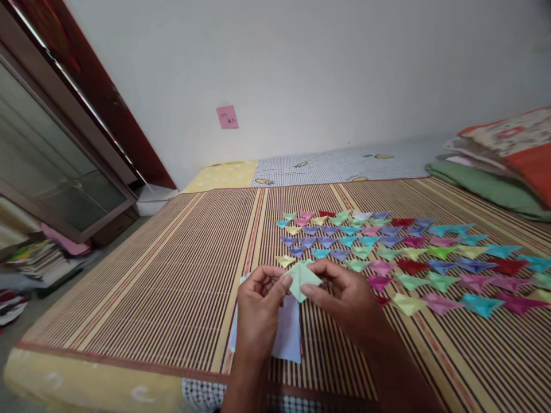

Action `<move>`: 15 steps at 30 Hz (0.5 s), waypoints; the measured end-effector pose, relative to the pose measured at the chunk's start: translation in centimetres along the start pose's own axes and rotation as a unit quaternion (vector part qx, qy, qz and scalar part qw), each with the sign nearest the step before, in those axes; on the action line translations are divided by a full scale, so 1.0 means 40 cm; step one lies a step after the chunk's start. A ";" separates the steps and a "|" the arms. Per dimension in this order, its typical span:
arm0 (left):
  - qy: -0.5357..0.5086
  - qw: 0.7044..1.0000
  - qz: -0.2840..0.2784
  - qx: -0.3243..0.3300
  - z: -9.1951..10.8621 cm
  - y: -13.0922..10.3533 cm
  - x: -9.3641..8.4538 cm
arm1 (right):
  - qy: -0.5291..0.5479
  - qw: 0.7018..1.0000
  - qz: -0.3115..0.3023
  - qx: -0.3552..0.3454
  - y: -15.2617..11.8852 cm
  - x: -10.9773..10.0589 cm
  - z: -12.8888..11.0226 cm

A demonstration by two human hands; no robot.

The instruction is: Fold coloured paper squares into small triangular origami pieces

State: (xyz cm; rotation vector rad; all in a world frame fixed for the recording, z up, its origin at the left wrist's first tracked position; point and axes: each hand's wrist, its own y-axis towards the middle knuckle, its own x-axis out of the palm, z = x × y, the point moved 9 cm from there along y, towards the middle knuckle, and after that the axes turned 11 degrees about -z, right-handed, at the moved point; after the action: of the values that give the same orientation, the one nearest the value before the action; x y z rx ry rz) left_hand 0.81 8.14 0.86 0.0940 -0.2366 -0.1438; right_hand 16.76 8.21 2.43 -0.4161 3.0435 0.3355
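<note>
A pale green folded paper [300, 281], diamond-shaped with a crease down its middle, is held up between both hands. My left hand [261, 304] pinches its left corner between thumb and fingers. On the right side, my right hand [344, 292] grips it with the thumb on the front face. Beneath the hands lies a stack of paper sheets [287, 332], the top one pale lilac, partly hidden by my left hand. Several rows of small folded paper pieces [481, 304] in many colours spread over the mat to the right.
A striped bamboo mat [172, 275] covers the bed. Folded bedding [486, 183] and a pillow [512, 137] sit at the back right. A pink note [227, 117] is on the wall. Books [37, 258] and a glass-panelled door [51, 149] are at left.
</note>
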 end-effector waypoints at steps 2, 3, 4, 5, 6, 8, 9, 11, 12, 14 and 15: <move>-0.041 0.999 0.035 0.007 -0.007 -0.002 -0.008 | -0.001 1.000 -0.003 -0.011 0.003 0.009 0.003; -0.067 0.997 0.043 0.005 -0.013 -0.002 -0.006 | 0.000 1.000 0.000 -0.014 0.004 0.012 0.006; -0.093 0.995 0.047 0.002 -0.018 -0.002 -0.001 | 0.005 1.000 0.004 -0.017 0.003 0.015 0.008; -0.117 0.992 0.050 -0.002 -0.023 -0.002 0.005 | 0.016 1.000 0.011 -0.019 0.003 0.016 0.009; -0.136 0.989 0.053 -0.006 -0.026 -0.001 0.011 | 0.026 0.999 0.019 -0.022 0.001 0.016 0.009; -0.165 0.985 0.055 -0.011 -0.029 0.000 0.022 | 0.033 0.998 0.038 -0.033 -0.003 0.013 -0.001; -0.175 0.983 0.052 -0.013 -0.030 0.001 0.027 | 0.028 0.998 0.049 -0.040 -0.006 0.010 -0.009; -0.182 0.983 0.035 -0.018 -0.032 0.003 0.036 | 0.003 0.996 0.068 -0.054 -0.012 0.001 -0.025; -0.175 0.984 0.023 -0.021 -0.032 0.004 0.038 | -0.015 0.995 0.075 -0.059 -0.014 -0.003 -0.033; -0.131 0.991 0.011 -0.018 -0.025 0.002 0.034 | -0.067 0.992 0.084 -0.071 -0.018 -0.011 -0.046; -0.097 0.995 0.017 -0.011 -0.016 -0.001 0.025 | -0.099 0.988 0.086 -0.078 -0.020 -0.014 -0.052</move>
State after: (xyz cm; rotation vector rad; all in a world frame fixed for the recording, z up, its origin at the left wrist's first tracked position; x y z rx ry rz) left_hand 1.92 8.01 0.44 0.0544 -0.4305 -0.1221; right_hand 17.47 7.15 4.35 -0.1158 2.8729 0.5902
